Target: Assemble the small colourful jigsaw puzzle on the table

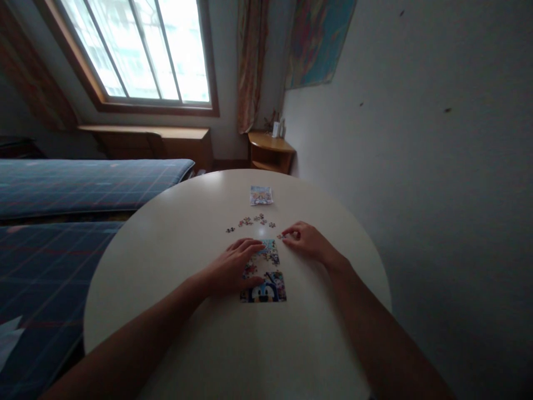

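Observation:
A small, partly assembled jigsaw puzzle [266, 286] lies on the round white table [175, 266]. My left hand [234, 268] rests flat on the puzzle's left side, fingers stretched toward its upper edge. My right hand [306, 240] sits just right of the puzzle's top, fingertips pinched on a single loose piece [280, 236]. Several loose pieces [252, 221] are scattered on the table beyond the puzzle. Farther back lies a small printed picture card [261, 195].
Two beds with blue plaid covers [83, 183] stand to the left of the table. A white wall [416, 166] runs close along the right. A wooden corner shelf [270, 150] and a window [145, 50] are at the back.

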`<state>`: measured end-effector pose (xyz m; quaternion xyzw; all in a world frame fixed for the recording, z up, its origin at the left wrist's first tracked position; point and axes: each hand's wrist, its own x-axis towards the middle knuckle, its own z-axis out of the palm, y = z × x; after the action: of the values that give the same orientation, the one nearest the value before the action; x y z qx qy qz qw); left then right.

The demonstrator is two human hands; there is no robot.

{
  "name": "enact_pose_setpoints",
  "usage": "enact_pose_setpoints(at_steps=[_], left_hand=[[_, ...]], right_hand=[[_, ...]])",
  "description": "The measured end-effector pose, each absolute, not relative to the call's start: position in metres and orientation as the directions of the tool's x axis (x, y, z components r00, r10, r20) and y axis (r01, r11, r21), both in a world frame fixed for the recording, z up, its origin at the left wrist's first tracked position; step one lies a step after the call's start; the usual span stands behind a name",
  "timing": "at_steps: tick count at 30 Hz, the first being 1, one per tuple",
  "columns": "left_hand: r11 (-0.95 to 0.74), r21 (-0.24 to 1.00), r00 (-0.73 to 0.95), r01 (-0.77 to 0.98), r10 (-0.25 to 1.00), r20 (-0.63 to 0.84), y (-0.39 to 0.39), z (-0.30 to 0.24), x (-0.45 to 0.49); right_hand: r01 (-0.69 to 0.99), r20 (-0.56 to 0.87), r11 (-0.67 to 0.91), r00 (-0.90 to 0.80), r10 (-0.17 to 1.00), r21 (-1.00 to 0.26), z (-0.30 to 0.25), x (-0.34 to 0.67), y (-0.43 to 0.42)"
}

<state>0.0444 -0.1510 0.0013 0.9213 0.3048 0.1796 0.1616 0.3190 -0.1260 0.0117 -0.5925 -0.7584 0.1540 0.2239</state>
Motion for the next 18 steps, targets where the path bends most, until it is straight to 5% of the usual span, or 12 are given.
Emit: enact_pose_setpoints(at_steps=[8,18], left_hand=[[-0.729,0.378,0.717,0.571,0.667,0.204,-0.147,-0.004,0.043],[-0.679,0.389,0.65,0.623,0.726,0.225,-0.133,-0.006,0.035]], right_hand=[[0.85,0.128,0.218,-0.178,0.976,-0.479,0.009,0.316,-0.122],[0.72,0.118,0.266,-0.25,0.961,-0.641,0.013,0.316,-0.128]])
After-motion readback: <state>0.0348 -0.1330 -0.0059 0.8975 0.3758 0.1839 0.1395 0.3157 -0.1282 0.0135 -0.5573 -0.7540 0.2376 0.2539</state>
